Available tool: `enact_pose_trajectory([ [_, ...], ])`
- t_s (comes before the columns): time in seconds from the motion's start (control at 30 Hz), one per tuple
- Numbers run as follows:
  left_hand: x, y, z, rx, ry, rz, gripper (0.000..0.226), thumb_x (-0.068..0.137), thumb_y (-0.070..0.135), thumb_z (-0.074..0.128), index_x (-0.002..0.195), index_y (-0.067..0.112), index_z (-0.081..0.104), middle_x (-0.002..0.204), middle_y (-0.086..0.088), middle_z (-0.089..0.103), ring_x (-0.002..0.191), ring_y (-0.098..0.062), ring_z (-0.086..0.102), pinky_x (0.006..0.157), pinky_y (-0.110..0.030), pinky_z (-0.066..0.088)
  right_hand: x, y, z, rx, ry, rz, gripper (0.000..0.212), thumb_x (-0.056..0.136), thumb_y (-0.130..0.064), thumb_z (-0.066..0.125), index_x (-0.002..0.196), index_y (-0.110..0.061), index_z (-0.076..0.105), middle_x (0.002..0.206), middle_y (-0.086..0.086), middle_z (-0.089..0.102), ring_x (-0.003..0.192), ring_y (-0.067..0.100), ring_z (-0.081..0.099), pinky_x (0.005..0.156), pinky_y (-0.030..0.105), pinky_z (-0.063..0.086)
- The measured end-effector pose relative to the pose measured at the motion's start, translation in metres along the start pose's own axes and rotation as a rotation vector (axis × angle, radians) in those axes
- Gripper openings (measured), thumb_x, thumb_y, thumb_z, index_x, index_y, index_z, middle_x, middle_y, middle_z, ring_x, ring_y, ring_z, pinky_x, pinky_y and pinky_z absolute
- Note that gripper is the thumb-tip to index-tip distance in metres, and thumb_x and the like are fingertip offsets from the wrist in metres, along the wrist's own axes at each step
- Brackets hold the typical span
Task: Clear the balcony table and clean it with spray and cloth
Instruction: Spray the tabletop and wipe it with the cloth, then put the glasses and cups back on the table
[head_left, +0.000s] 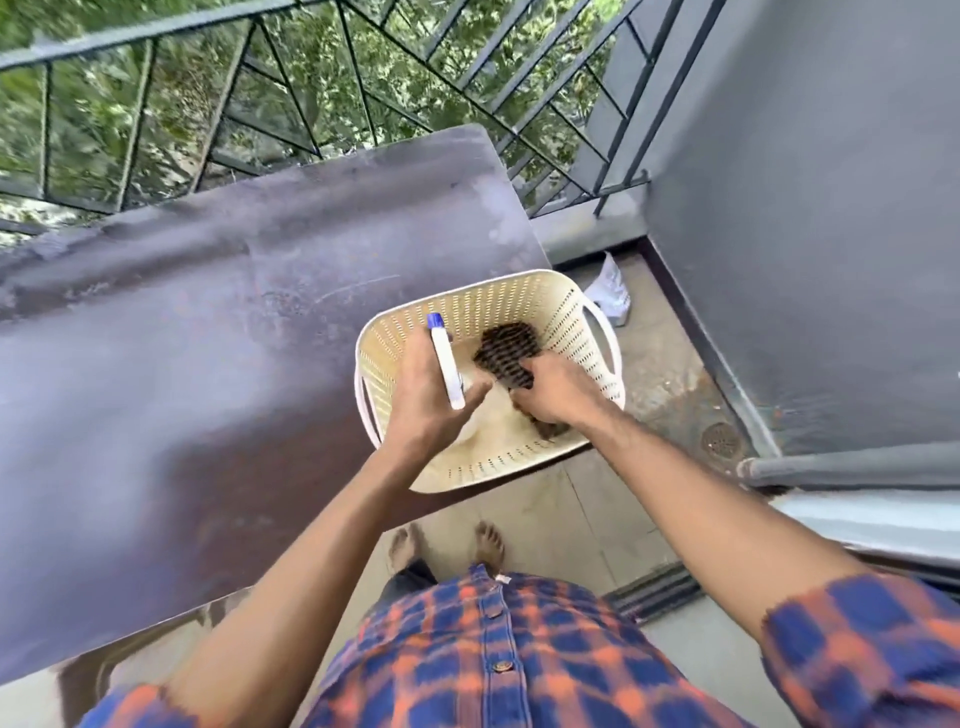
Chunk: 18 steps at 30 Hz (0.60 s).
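A cream perforated basket (566, 312) with white handles stands at the right end of the dark brown balcony table (208, 338). My left hand (426, 395) grips a white spray bottle (448, 364) with a blue nozzle, held over the basket's left side. My right hand (550, 392) reaches into the basket and grips a dark checked cloth (506, 348). The bottle's lower body is hidden behind my left hand.
A grey metal railing (311, 104) runs along the table's far side, with trees beyond. A grey wall (805, 208) closes the right. A white bag (613, 291) lies on the floor past the basket, and a floor drain (721, 440) sits nearby. My bare feet (488, 540) stand by the table's edge.
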<state>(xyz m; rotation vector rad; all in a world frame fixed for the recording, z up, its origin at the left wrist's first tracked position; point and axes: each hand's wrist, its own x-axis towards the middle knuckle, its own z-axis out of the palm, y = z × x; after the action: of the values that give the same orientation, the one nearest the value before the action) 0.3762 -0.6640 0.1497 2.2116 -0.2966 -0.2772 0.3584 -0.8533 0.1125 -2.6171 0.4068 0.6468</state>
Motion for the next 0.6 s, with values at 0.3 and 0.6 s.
enact_pose_trajectory([
  [0.3, -0.017, 0.005, -0.039, -0.157, -0.128, -0.171, 0.106, 0.078, 0.001, 0.083, 0.160, 0.018, 0.018, 0.146, -0.013, 0.038, 0.119, -0.025, 0.057, 0.102, -0.036, 0.052, 0.001, 0.000, -0.015, 0.230, 0.003, 0.028, 0.033, 0.089, -0.045, 0.067, 0.120, -0.033, 0.068, 0.114, -0.011, 0.071, 0.079, 0.002, 0.062, 0.065, 0.018, 0.041],
  [0.6, -0.043, -0.032, -0.140, -0.134, 0.223, -0.097, 0.011, 0.088, 0.028, 0.071, 0.098, 0.025, 0.073, 0.084, 0.009, 0.073, 0.074, -0.007, 0.069, 0.076, -0.040, 0.062, 0.006, -0.087, -0.077, 0.594, 0.229, -0.191, 0.021, 0.088, -0.037, 0.069, 0.103, -0.023, 0.075, 0.097, 0.000, 0.076, 0.096, 0.023, 0.072, 0.093, 0.047, 0.055],
])
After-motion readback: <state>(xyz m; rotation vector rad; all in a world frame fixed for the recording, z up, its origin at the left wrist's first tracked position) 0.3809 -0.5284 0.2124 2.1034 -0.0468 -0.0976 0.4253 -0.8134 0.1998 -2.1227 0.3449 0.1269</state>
